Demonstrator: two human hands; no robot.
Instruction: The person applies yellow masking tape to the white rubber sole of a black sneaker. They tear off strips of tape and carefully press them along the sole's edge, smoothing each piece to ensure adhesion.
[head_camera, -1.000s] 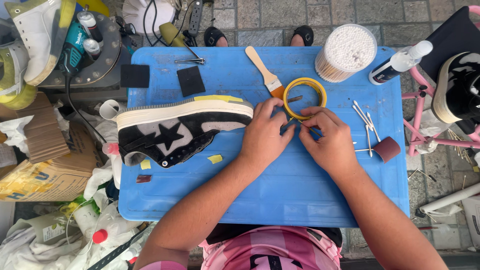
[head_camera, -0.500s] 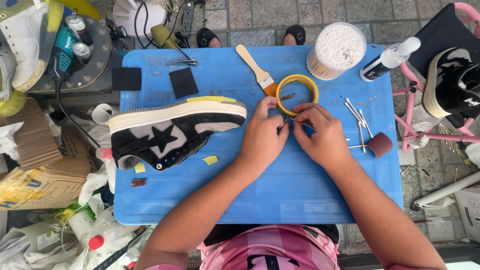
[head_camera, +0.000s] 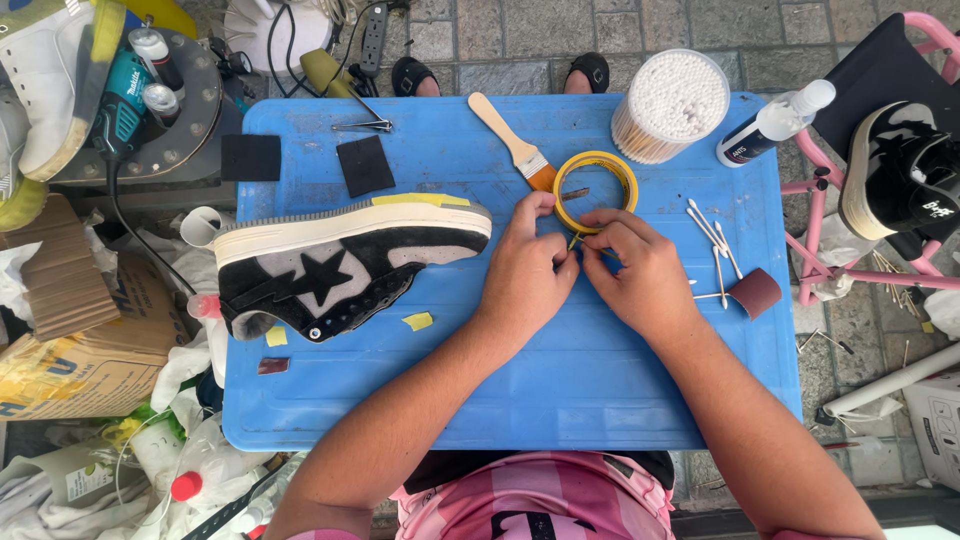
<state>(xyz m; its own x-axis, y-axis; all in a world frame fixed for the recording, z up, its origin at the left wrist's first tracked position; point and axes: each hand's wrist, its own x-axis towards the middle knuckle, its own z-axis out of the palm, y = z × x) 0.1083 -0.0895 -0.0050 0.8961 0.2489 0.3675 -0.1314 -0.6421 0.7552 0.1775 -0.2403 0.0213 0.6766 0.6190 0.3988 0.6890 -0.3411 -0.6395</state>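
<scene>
the left hand (head_camera: 527, 275) and right hand (head_camera: 640, 272) are brought together at the middle of the blue table (head_camera: 520, 400), fingertips meeting over a thin strip of yellow tape (head_camera: 572, 243) that is pinched between them (how much of it is held cannot be told). the strip is led up to the tape roll (head_camera: 596, 190), which lies flat on the table just beyond the fingers. a brush (head_camera: 515, 143) is laid beside the roll, its bristles touching the roll's rim. a black and grey shoe (head_camera: 340, 260) is laid on its side just left of the left hand, with tape along its sole. small tape scraps (head_camera: 418, 321) are seen below the shoe. cotton swabs (head_camera: 712, 232) are scattered right of the right hand, near a tub of swabs (head_camera: 670, 105) and a spray bottle (head_camera: 775, 122).
</scene>
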